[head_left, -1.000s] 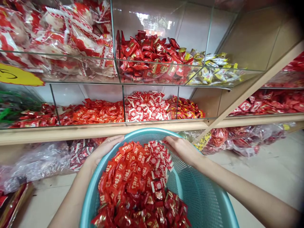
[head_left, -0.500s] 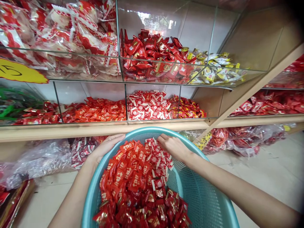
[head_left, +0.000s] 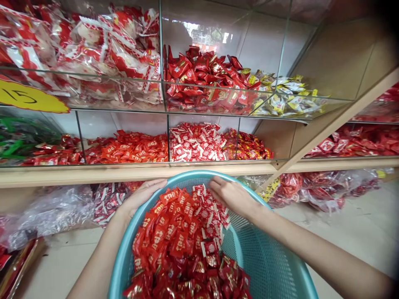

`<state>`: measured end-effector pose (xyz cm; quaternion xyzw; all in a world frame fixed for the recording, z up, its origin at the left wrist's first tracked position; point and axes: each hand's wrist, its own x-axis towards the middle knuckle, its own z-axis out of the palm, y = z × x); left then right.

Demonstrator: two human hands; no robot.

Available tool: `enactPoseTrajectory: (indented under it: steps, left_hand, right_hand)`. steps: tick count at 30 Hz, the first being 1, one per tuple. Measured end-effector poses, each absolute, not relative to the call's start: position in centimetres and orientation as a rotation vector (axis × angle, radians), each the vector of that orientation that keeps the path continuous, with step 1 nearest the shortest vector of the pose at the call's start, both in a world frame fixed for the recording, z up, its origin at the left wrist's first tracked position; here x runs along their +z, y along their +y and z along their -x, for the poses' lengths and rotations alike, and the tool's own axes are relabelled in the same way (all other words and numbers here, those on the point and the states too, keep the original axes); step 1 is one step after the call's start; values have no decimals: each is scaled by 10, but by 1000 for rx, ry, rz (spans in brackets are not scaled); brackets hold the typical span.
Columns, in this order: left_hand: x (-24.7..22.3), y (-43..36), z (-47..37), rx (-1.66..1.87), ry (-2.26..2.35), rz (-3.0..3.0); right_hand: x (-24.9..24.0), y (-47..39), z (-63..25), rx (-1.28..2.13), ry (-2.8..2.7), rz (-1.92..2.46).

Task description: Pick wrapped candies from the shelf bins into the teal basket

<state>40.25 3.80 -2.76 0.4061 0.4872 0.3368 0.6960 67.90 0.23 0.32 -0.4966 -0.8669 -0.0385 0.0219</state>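
Observation:
A turquoise plastic basket (head_left: 282,245) stands tilted below the shelf edge. My left hand (head_left: 141,197) holds its left rim, fingers laid along the outside. Inside are orange-red wrapped candies (head_left: 170,222), dark red candies with gold print (head_left: 199,272) and small red-and-white candies (head_left: 210,211). Over the red-and-white ones, at the far side of the basket, my right hand (head_left: 232,197) has its fingers curled down. Its fingertips are partly hidden, so whatever they hold does not show.
Shelf bins just ahead hold matching red-and-white candies (head_left: 198,143) and orange-red candies (head_left: 137,147). Above sit larger red packets (head_left: 205,74) behind a glass divider. A wooden shelf edge (head_left: 93,173) runs across. Clear plastic bags (head_left: 59,207) lie underneath on the left.
My right hand has shifted slightly right over the red-and-white candies, its fingers still curled. My left hand stays on the rim. The whole view has moved a little.

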Motion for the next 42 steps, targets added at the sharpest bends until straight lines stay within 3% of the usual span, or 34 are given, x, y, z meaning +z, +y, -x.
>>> enactPoseTrajectory:
  steps: [6,13,20,26,31,36,42]
  left_hand:
    - [-30,40,-402,740,1092,-881]
    - [-29,39,-401,737,1082,-892]
    - [-28,38,-402,734,1072,-891]
    - [-29,39,-401,729,1085,-893]
    - [-30,39,-402,736,1078,-914]
    - [-32,39,-401,735,1053,-932]
    - [-31,39,-401,739,1053,-967]
  right_hand:
    - [54,62,-661,-108,-2447,1413]
    - [52,118,-639,52,-2496,1742]
    - [57,115,-643,129,-2398,1654]
    - [80,55,-664,182,-2236,1352]
    - [43,15,-682,487,-2380,1435]
    - [6,8,-687,565,-2480,1553]
    - [1,7,-680,558,-2523,1561]
